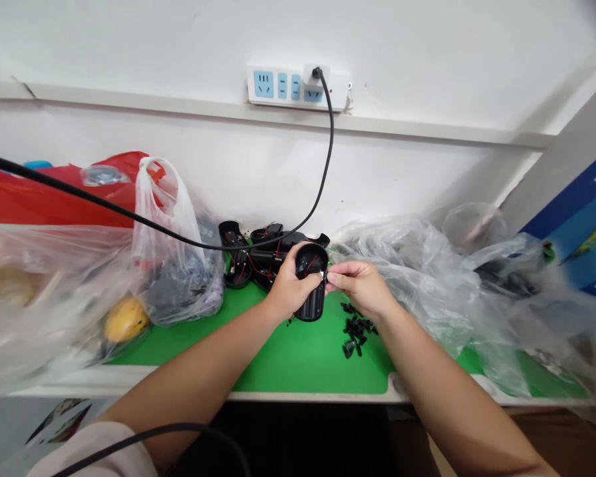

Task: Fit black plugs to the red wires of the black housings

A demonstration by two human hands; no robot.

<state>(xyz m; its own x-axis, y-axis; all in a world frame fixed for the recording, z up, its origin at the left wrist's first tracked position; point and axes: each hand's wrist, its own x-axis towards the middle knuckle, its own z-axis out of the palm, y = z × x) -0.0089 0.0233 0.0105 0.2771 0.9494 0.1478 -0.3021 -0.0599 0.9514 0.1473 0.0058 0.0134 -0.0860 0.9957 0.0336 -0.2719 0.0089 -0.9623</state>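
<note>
My left hand (289, 286) grips a black cylindrical plastic housing (310, 298) upright on its side, with thin red wires showing inside its open end. My right hand (358, 286) comes in from the right, its fingertips pinched at the housing's upper rim on a small pale part (324, 274), too small to identify. Behind the hands lies a heap of similar black housings with red wires (258, 260). A scatter of small black plastic pieces (356, 329) sits on the green mat (298, 358) just below my right hand.
Clear plastic bags (417, 278) crowd the right side, and a white bag (171, 265) and a red bag (54, 192) stand left. A black cable (198, 244) crosses above the mat from a wall power strip (298, 87). The mat's front edge lies near my forearms.
</note>
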